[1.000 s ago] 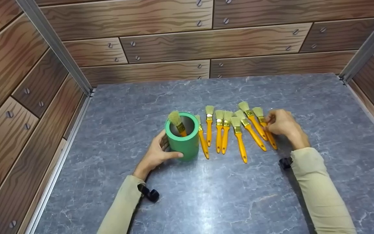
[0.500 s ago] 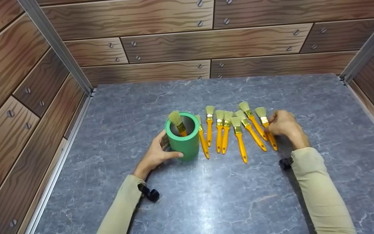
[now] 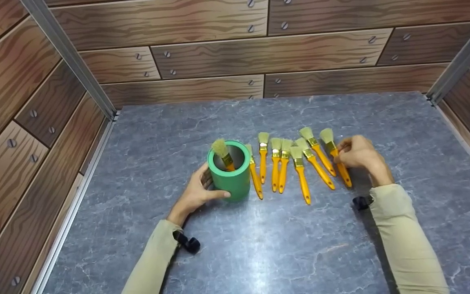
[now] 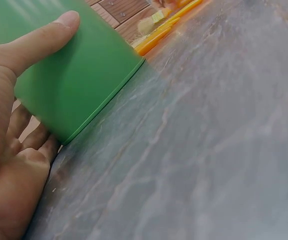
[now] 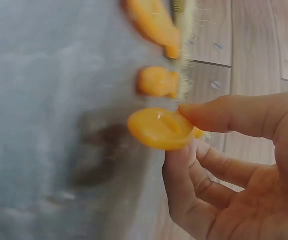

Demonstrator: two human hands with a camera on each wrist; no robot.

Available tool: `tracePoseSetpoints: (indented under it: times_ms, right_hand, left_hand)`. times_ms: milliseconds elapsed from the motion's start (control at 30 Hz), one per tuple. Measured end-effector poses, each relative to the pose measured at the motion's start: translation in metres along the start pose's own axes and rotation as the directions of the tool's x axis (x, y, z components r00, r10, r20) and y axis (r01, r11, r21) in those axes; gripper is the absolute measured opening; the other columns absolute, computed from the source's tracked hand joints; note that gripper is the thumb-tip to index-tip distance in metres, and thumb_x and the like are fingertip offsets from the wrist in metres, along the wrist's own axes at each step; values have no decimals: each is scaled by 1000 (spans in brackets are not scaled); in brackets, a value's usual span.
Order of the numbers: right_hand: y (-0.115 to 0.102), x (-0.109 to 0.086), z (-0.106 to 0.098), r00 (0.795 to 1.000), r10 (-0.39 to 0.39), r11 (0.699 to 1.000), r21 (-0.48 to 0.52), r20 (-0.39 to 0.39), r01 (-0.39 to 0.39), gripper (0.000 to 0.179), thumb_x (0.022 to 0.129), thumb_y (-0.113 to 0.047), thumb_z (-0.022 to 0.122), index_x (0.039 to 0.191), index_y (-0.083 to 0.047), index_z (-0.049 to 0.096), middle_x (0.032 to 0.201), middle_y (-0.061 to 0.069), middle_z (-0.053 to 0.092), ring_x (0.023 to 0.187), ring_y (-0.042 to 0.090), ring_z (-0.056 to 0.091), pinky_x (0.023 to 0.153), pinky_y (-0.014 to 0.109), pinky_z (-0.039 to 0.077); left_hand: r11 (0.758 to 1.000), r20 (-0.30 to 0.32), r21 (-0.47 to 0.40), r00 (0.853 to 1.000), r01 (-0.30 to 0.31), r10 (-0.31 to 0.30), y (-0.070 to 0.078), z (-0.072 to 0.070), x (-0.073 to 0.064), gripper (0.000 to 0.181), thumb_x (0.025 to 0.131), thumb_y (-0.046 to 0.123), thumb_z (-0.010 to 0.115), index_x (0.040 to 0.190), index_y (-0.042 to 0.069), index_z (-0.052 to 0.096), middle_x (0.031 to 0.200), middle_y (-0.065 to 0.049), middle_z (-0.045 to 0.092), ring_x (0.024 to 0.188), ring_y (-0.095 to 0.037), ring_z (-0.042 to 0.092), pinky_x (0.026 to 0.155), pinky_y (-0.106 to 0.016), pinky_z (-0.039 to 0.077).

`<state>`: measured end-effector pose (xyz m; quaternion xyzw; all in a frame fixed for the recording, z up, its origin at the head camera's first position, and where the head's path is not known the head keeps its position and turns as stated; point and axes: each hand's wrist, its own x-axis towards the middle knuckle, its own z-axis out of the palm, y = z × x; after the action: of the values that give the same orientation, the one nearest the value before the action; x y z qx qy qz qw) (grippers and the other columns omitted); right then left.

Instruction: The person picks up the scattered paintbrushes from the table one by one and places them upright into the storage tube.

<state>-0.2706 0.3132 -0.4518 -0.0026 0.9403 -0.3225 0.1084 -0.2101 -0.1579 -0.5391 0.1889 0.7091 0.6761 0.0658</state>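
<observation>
Three wood-patterned walls [image 3: 320, 49] bound the grey marbled bench [image 3: 218, 249]; left of its centre, the left hand [image 3: 196, 192] grips a green can [image 3: 235, 185] with a leaning brush [image 3: 222, 152] inside; nearer the right edge, the right hand [image 3: 359, 153] pinches an orange-handled brush [image 3: 330, 145] beside other brushes [image 3: 303, 181]; since the earlier frame the pinched one's bristles have shifted towards the back edge; the can has stayed put

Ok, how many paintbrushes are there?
9: one paintbrush in the green can, seven paintbrushes on the table, one brush pinched by the right hand; the can could hide more.
</observation>
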Motion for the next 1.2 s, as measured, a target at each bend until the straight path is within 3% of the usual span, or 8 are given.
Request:
tracePoseSetpoints:
  times_ms: [167, 300, 500, 800, 1200]
  right_hand:
    - [-18, -12, -6, 999, -46, 988, 145, -25, 49, 38, 89, -4, 72, 126, 4, 65, 112, 17, 67, 86, 17, 65, 68, 24, 59]
    - [-39, -21, -8, 989, -133, 961, 236, -68, 145, 38, 96, -4, 72, 131, 5, 62, 117, 20, 66, 93, 15, 67, 77, 26, 64]
    - [-75, -33, -7, 952, -246, 901, 317, -183, 295, 34, 96, -5, 78, 126, 7, 66, 113, 21, 72, 89, 6, 71, 81, 19, 63]
    - [-117, -46, -2, 899, -319, 825, 379, -301, 420, 34, 93, -4, 81, 124, 6, 70, 115, 23, 75, 92, 9, 74, 86, 18, 63]
    - [-152, -48, 16, 830, -365, 676, 493, -421, 548, 23, 93, 1, 81, 114, 6, 75, 98, 11, 79, 85, 19, 79, 81, 32, 68]
  left_hand:
    - [1000, -2, -4, 1000, 8, -8, 0, -1, -2, 101, 77, 10, 98, 162, 26, 45, 158, 0, 56, 151, -21, 48, 130, -42, 37]
    - [1000, -1, 0, 1000, 6, -6, 0, -1, -3, 101, 78, 11, 98, 162, 26, 45, 158, 0, 57, 151, -20, 49, 130, -42, 37]
    - [1000, -2, 16, 1000, 1, -1, 1, -1, -3, 102, 77, 11, 98, 163, 26, 44, 158, 0, 57, 151, -22, 49, 130, -45, 37]
    - [1000, 4, 11, 1000, 10, -10, -1, 1, -3, 103, 78, 12, 98, 164, 26, 43, 159, -1, 55, 152, -22, 47, 130, -44, 36]
    - [1000, 0, -11, 1000, -1, 1, 1, 1, 0, 103, 77, 7, 98, 163, 27, 45, 158, 0, 56, 151, -20, 49, 129, -42, 38]
